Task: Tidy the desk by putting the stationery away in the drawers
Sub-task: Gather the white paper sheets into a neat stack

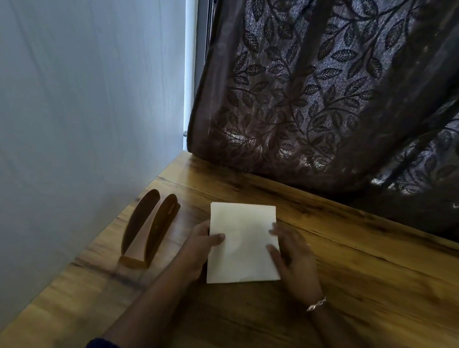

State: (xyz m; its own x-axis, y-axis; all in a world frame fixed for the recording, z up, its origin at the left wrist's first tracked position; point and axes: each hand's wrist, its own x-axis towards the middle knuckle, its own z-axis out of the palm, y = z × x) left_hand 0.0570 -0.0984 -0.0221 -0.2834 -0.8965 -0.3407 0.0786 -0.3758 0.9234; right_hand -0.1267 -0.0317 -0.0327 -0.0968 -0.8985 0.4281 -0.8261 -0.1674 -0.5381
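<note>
Head view puts the white paper [241, 242] flat on the bench [364, 276], directly between our hands. The left grip [198, 243] pinches its left edge, thumb on top. The right grip [295, 258] lies on the right edge with its fingers fairly straight, pressing rather than clasping. The sheet's long axis runs away from us toward the curtain [336, 86], its near end tilted slightly rightward. Both hands touch it equally, so we judge either could lift it. No drawer shows here. A wooden holder [150, 228] stands left, well apart.
</note>
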